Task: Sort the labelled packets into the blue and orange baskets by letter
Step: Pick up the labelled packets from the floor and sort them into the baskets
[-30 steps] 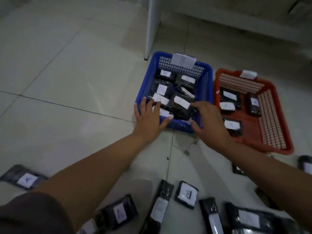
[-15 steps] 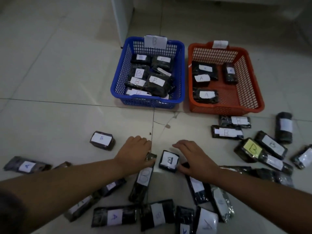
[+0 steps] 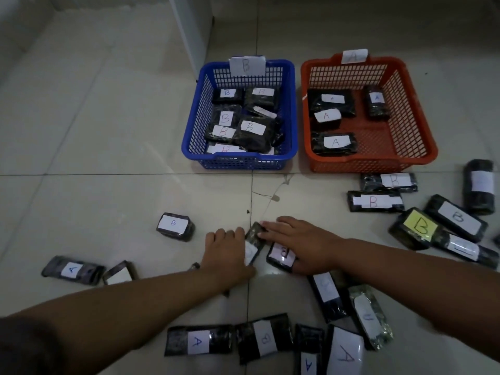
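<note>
The blue basket (image 3: 190, 147), tagged B, holds several black packets with B labels. To its right, the orange basket (image 3: 405, 115), tagged A, holds several A packets. On the floor in front of them, my left hand (image 3: 226, 255) curls around a long black packet (image 3: 254, 240). My right hand (image 3: 303, 240) lies flat over a small packet labelled B (image 3: 280, 255), and its straight fingertips touch the long packet's far end. Most of both packets is hidden under my hands.
Loose packets lie all around: a small B packet (image 3: 174, 226) and an A packet (image 3: 71, 270) to the left, several B packets (image 3: 374, 201) at the right, and several A and B packets (image 3: 198, 341) near me. A white post (image 3: 189, 31) stands behind the blue basket.
Both hands pulled back from the blue basket to the floor. They have since closed in, the left onto the long packet, the right over the small B packet.
</note>
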Available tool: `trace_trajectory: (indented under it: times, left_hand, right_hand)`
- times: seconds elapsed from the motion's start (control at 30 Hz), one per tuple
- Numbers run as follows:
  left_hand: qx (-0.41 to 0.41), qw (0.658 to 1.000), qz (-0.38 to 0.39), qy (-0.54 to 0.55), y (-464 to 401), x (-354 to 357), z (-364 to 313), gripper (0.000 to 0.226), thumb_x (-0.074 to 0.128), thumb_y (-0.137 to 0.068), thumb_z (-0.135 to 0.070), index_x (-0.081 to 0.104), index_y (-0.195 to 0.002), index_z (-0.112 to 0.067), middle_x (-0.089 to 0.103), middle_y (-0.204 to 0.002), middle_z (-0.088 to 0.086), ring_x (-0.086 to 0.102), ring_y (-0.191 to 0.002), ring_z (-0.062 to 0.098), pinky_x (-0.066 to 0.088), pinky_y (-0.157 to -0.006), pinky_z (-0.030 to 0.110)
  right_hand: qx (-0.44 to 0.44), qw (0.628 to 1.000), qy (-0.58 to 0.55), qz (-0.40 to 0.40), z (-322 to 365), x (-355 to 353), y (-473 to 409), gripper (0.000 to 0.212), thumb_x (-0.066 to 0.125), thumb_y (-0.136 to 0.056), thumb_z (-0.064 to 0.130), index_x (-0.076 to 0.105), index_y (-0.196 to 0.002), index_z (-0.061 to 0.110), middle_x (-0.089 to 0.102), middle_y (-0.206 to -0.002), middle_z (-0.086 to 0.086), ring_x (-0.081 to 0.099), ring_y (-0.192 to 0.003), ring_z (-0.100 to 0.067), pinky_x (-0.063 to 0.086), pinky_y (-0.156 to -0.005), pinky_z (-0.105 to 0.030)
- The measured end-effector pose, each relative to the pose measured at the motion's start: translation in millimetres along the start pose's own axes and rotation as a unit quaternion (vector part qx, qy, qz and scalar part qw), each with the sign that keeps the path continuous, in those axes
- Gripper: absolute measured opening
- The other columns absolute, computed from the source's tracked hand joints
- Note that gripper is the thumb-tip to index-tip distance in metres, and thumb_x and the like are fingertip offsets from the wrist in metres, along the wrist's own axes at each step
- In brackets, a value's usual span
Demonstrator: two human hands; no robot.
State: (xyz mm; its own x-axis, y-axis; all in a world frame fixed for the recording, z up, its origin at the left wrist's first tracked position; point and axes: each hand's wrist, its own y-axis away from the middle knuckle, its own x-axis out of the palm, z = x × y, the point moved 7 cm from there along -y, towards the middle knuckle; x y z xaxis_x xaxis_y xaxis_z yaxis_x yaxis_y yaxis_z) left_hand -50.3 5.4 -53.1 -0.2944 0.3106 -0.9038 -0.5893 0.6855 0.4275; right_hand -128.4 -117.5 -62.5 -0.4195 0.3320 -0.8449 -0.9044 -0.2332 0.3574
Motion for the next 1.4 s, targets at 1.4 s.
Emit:
trace_trajectory:
  times: [1.4]
  left_hand:
    - [-0.117, 0.949, -0.263, 0.127, -185.8, -142.0, 115.9, 0.05, 0.071, -0.074, -0.051, 0.056, -0.101, -0.012, 0.065, -0.099, 0.009, 0.056, -0.095, 0.027, 0.034, -0.08, 0.033]
  right_hand:
    - [0.288, 0.913, -0.117, -0.263, -103.9, -153.1, -132.8, 0.021, 0.07, -0.084, 0.02, 0.055, -0.095, 0.009, 0.051, -0.096, -0.011, 0.049, -0.067, -0.015, 0.041, -0.061, -0.027]
